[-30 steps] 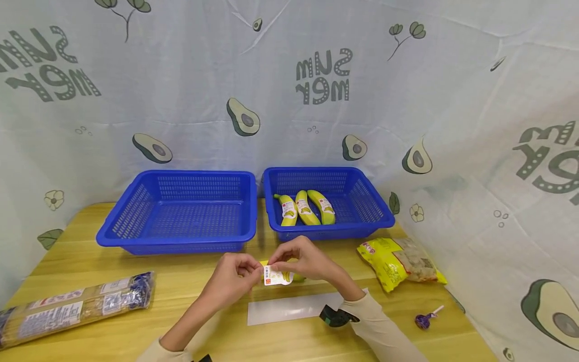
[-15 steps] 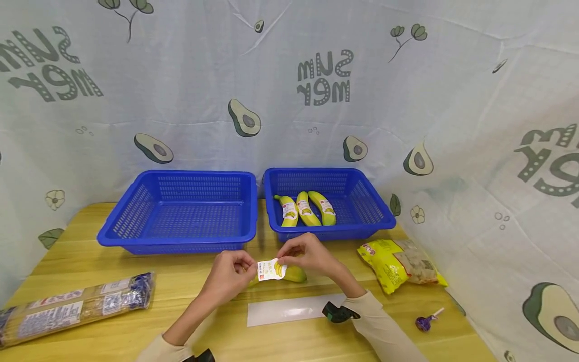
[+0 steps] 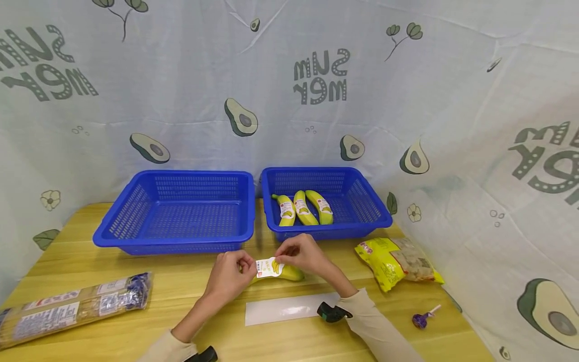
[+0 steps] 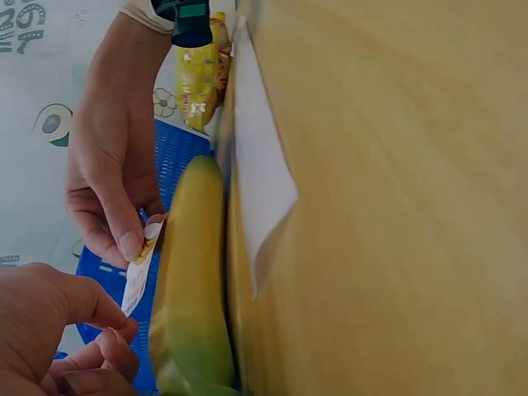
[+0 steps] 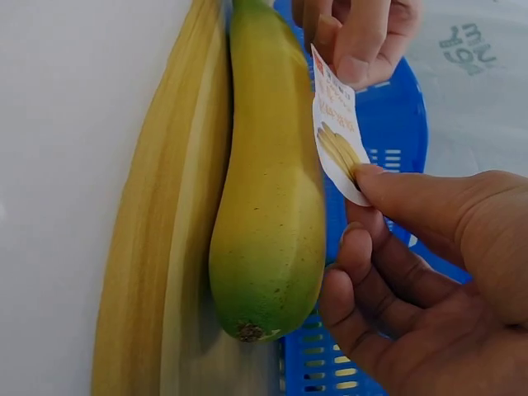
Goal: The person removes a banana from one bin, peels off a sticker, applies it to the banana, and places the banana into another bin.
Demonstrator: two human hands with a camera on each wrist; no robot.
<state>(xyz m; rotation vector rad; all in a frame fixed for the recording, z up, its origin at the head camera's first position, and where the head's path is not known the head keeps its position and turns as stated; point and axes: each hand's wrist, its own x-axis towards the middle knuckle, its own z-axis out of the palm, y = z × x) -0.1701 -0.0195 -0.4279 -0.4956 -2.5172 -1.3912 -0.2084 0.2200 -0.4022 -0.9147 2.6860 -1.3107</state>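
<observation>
A yellow banana (image 3: 291, 273) with green ends lies on the table between my hands. Just over it, a white sticker (image 3: 268, 268) printed with bananas is stretched between both hands. My left hand (image 3: 228, 277) pinches the sticker's left end between thumb and finger. The right hand (image 3: 304, 255) pinches the other end, its thumb on the printed bananas in the right wrist view. That view shows the sticker (image 5: 337, 124) held along the banana's (image 5: 268, 190) upper side; whether they touch I cannot tell. In the left wrist view, a narrow gap shows beside part of the sticker (image 4: 140, 276).
Behind stand two blue baskets: the left basket (image 3: 174, 241) and the right basket (image 3: 332, 232), which holds three labelled bananas (image 3: 301, 208). A white paper strip (image 3: 289, 308) lies in front. Noodle pack (image 3: 74, 306) at left; yellow bag (image 3: 398, 261) and lollipop (image 3: 420, 320) at right.
The sticker has moved slightly left and up in the head view, over the banana. My right hand's pinch has shifted to the sticker's right end, and more of the banana shows.
</observation>
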